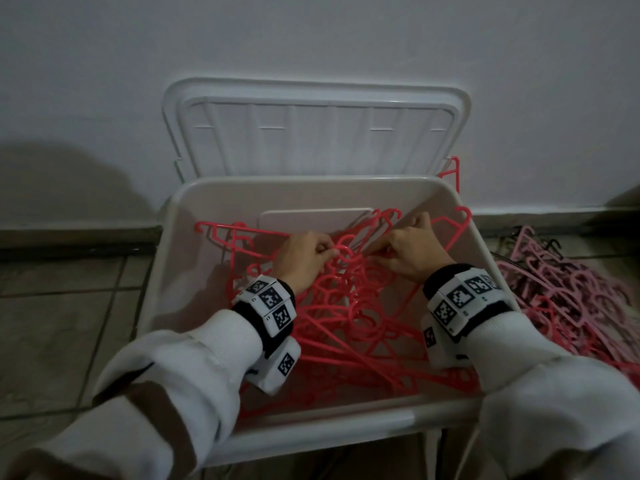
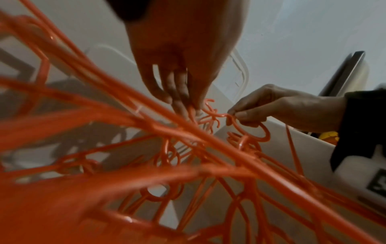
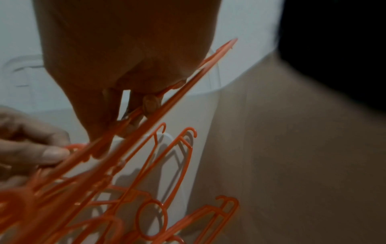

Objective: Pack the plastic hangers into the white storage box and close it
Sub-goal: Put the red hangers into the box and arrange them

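A white storage box (image 1: pixel 332 190) stands open on the floor, its lid (image 1: pixel 317 133) leaning back against the wall. A tangle of red plastic hangers (image 1: pixel 349 317) fills the box. Both my hands are down inside it. My left hand (image 1: pixel 304 258) curls its fingers round a hanger hook near the middle; its fingertips (image 2: pixel 183 102) touch the red hooks. My right hand (image 1: pixel 410 252) grips hanger bars just to the right, and it (image 2: pixel 242 118) pinches a red hook. In the right wrist view a thin red bar (image 3: pixel 167 99) runs through its fingers.
A heap of pink hangers (image 1: pixel 568 296) with some dark ones lies on the tiled floor right of the box. One red hanger (image 1: pixel 452 174) sticks up behind the box's back right corner. The white wall (image 1: pixel 311 39) stands close behind.
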Available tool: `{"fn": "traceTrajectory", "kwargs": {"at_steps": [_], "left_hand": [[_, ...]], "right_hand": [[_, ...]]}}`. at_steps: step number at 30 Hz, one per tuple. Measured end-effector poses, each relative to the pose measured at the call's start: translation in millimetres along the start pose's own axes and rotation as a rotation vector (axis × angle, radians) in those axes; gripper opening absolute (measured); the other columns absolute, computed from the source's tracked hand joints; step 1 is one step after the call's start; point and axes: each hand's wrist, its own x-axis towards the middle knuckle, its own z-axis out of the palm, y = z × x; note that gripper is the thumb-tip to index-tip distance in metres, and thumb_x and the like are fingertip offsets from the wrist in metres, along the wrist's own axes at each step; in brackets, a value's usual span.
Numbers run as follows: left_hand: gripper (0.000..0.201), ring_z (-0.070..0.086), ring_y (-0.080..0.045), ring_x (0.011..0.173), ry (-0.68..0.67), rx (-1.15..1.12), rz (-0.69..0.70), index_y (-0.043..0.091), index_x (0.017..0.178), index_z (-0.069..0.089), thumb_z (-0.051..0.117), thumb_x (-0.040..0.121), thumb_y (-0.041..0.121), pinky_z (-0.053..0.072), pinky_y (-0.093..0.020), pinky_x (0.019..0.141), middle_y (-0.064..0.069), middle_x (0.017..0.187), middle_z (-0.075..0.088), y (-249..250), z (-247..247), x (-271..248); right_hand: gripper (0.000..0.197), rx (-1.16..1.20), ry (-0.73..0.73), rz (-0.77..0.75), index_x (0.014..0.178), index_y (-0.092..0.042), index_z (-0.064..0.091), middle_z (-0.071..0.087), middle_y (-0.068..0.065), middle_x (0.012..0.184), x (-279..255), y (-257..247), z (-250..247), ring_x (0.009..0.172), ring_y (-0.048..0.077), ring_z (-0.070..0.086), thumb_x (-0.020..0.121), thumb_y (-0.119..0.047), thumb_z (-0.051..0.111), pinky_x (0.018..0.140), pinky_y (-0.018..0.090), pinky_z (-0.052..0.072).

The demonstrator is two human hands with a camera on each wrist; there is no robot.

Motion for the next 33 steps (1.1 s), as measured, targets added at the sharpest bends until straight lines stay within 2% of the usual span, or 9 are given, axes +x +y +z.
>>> {"fn": "traceTrajectory", "kwargs": {"at_steps": [4, 8, 12, 15, 17, 19, 22, 30, 33], "left_hand": [[0.015, 0.066, -0.017, 0.054, 0.166, -0.216, -0.063, 0.009, 0.086, 0.074, 0.07, 0.082, 0.023, 0.051, -0.025, 0.057, -0.005, 0.062, 0.069, -3, -1, 4], [0.016, 0.068, -0.02, 0.068, 0.208, -0.095, -0.085, 0.013, 0.089, 0.075, 0.071, 0.082, 0.027, 0.055, -0.03, 0.067, -0.007, 0.075, 0.073, -8, -3, 10], [0.014, 0.065, -0.018, 0.09, 0.214, 0.029, -0.073, 0.017, 0.099, 0.067, 0.066, 0.085, 0.016, 0.051, -0.036, 0.084, -0.002, 0.1, 0.069, -7, 0, 9], [0.011, 0.057, -0.022, 0.09, 0.207, 0.075, -0.005, 0.017, 0.092, 0.052, 0.061, 0.087, 0.015, 0.042, -0.029, 0.078, -0.004, 0.109, 0.054, 1, -2, 2], [0.009, 0.055, -0.024, 0.1, 0.158, 0.137, 0.068, 0.02, 0.093, 0.056, 0.061, 0.086, 0.021, 0.038, -0.03, 0.085, -0.003, 0.114, 0.049, 6, -1, -2], [0.016, 0.04, -0.02, 0.125, 0.019, 0.279, 0.177, 0.029, 0.101, 0.063, 0.059, 0.087, 0.036, 0.019, -0.044, 0.11, 0.002, 0.127, 0.044, 10, 3, -6], [0.039, 0.01, -0.012, 0.142, -0.236, 0.414, 0.267, 0.035, 0.109, 0.065, 0.048, 0.085, 0.061, -0.017, -0.063, 0.105, 0.009, 0.144, 0.033, 14, 12, -10], [0.035, 0.022, -0.01, 0.137, -0.386, 0.389, 0.24, 0.019, 0.114, 0.06, 0.059, 0.087, 0.04, -0.015, -0.059, 0.108, -0.002, 0.137, 0.042, 19, 9, -14], [0.035, 0.029, -0.008, 0.131, -0.426, 0.377, 0.232, 0.021, 0.108, 0.058, 0.064, 0.082, 0.044, -0.016, -0.058, 0.108, 0.003, 0.119, 0.052, 15, 7, -12]], "right_hand": [[0.025, -0.014, -0.121, -0.062, 0.112, -0.042, 0.063, 0.068, -0.012, 0.107, 6, -5, 4, 0.108, 0.012, 0.053, 0.09, -0.044, 0.051, 0.102, 0.037, 0.009], [0.025, -0.01, -0.177, -0.15, 0.112, -0.043, 0.062, 0.065, -0.019, 0.112, 7, -10, 8, 0.116, 0.007, 0.052, 0.09, -0.047, 0.049, 0.111, 0.048, 0.002], [0.027, -0.018, -0.067, -0.068, 0.112, -0.038, 0.062, 0.067, -0.013, 0.108, 0, -2, 1, 0.104, 0.011, 0.056, 0.091, -0.047, 0.047, 0.096, 0.035, 0.012], [0.029, 0.006, 0.024, 0.082, 0.111, -0.035, 0.062, 0.069, -0.005, 0.108, -7, 15, -3, 0.103, 0.018, 0.059, 0.091, -0.049, 0.046, 0.088, 0.034, 0.016], [0.028, 0.068, 0.068, 0.151, 0.111, -0.034, 0.062, 0.069, -0.004, 0.108, -12, 23, -6, 0.105, 0.019, 0.06, 0.091, -0.046, 0.048, 0.093, 0.035, 0.018], [0.025, 0.103, 0.112, 0.173, 0.11, -0.035, 0.064, 0.07, -0.005, 0.106, -15, 26, -9, 0.104, 0.018, 0.061, 0.09, -0.044, 0.051, 0.094, 0.035, 0.019], [0.023, 0.067, 0.16, 0.168, 0.107, -0.035, 0.065, 0.071, -0.004, 0.102, -16, 23, -10, 0.099, 0.019, 0.062, 0.09, -0.044, 0.052, 0.09, 0.034, 0.016], [0.029, -0.013, 0.169, 0.126, 0.113, -0.037, 0.064, 0.07, -0.005, 0.106, -12, 15, -16, 0.1, 0.019, 0.062, 0.091, -0.047, 0.047, 0.09, 0.035, 0.013], [0.028, -0.02, 0.132, 0.125, 0.113, -0.039, 0.063, 0.069, -0.008, 0.11, -13, 18, -14, 0.101, 0.016, 0.061, 0.091, -0.048, 0.047, 0.09, 0.034, 0.012]]}}
